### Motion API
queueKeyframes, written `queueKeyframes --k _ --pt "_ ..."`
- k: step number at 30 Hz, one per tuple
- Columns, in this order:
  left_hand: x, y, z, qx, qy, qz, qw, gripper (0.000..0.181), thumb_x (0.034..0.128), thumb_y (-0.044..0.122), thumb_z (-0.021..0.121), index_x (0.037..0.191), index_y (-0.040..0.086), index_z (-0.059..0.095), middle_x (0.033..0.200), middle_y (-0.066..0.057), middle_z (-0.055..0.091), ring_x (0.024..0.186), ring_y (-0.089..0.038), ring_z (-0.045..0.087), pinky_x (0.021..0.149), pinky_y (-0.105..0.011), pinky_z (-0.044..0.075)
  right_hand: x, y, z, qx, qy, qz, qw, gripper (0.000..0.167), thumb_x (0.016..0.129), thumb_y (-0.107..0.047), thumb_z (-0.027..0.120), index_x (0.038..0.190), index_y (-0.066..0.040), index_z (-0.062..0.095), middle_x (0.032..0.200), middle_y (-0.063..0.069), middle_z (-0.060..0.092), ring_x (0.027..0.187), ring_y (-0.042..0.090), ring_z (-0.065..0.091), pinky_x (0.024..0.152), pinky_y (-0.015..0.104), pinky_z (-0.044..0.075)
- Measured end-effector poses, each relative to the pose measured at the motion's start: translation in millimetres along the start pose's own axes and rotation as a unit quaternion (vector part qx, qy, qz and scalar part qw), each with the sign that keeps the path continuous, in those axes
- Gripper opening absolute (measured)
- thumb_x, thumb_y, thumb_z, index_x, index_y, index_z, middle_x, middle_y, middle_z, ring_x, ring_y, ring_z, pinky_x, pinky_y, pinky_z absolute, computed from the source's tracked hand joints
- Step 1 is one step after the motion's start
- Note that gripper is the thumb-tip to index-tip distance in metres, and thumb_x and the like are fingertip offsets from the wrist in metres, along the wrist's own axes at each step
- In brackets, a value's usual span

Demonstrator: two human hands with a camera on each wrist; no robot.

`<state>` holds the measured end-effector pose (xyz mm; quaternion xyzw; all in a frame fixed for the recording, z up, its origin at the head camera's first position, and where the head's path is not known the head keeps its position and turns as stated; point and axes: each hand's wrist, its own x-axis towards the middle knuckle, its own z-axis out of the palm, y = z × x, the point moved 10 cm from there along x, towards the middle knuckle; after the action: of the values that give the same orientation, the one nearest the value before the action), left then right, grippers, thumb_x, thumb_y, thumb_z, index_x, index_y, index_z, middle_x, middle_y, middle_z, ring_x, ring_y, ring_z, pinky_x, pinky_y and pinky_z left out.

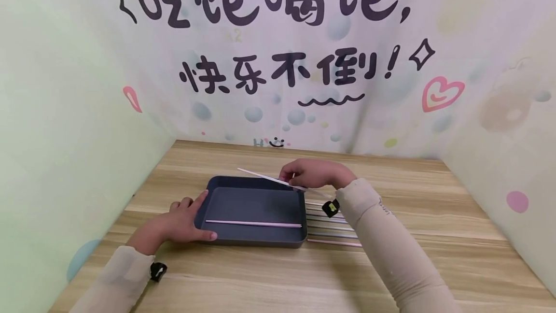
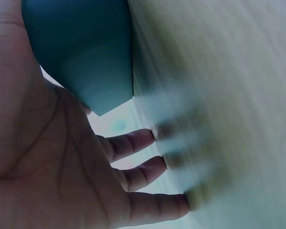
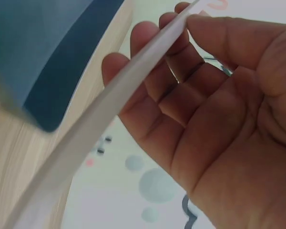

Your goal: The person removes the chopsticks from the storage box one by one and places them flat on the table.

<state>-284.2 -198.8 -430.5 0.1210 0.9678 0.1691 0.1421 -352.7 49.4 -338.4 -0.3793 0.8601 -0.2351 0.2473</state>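
Note:
My left hand (image 1: 184, 223) rests on the left end of a dark blue-grey tray (image 1: 265, 243), its thumb along the front rim and its index finger by the left side. In the left wrist view the other fingers (image 2: 138, 171) extend past the tray wall (image 2: 86, 52) with tips at the table. My right hand (image 1: 314, 174) pinches a thin pale stick (image 1: 260, 176) above the tray's back right corner. The right wrist view shows this stick (image 3: 93, 124) slanting between thumb and fingertips. Inside the tray lies a pale pinkish stick (image 1: 252, 223), parallel to the front wall.
Several thin sticks (image 1: 332, 242), pink, bluish and white, lie on the wooden table (image 1: 260, 279) right of the tray, partly hidden by my right forearm. A printed wall cloth (image 1: 278, 110) rises behind the table, with walls left and right.

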Motion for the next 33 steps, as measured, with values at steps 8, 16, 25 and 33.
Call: queueKeyframes --k 8,16,25,33 --pt "-0.2 2.2 -1.0 -0.004 -0.001 0.001 1.0000 0.123 0.0747 0.066 0.075 0.157 0.002 0.010 0.136 -0.036 0.035 0.122 -0.056 0.033 0.088 -0.067 0.041 -32.4 44.7 -2.2 0.016 -0.016 0.060 0.9980 0.022 0.098 0.003 0.047 0.101 -0.010 0.064 0.086 0.010 0.059 0.071 0.021 0.057 0.064 0.035 0.049" --pt "-0.5 1.8 0.0 -0.003 0.003 0.005 1.0000 0.123 0.0744 0.067 0.075 0.157 0.002 0.011 0.135 -0.036 0.036 0.121 -0.056 0.033 0.087 -0.067 0.041 -61.4 89.9 0.7 0.029 -0.035 0.094 0.9946 0.020 0.096 0.004 0.049 0.098 -0.011 0.062 0.084 0.009 0.058 0.069 0.020 0.056 0.063 0.036 0.049" --pt "-1.0 0.5 -0.2 -0.006 0.003 0.005 1.0000 0.123 0.0742 0.067 0.075 0.157 0.002 0.011 0.135 -0.036 0.036 0.122 -0.056 0.033 0.088 -0.067 0.041 -83.4 124.1 1.1 0.011 -0.046 0.118 0.9918 0.017 0.092 0.007 0.050 0.095 -0.005 0.061 0.084 0.008 0.059 0.064 0.017 0.052 0.058 0.027 0.042" --pt "-0.5 0.3 -0.1 -0.003 0.003 0.005 1.0000 0.123 0.0744 0.067 0.075 0.157 0.002 0.010 0.136 -0.037 0.035 0.123 -0.056 0.032 0.088 -0.067 0.040 -98.5 141.1 0.4 0.016 -0.045 0.139 0.9892 0.023 0.090 0.010 0.048 0.090 -0.009 0.061 0.083 0.008 0.058 0.063 0.017 0.050 0.057 0.026 0.040"
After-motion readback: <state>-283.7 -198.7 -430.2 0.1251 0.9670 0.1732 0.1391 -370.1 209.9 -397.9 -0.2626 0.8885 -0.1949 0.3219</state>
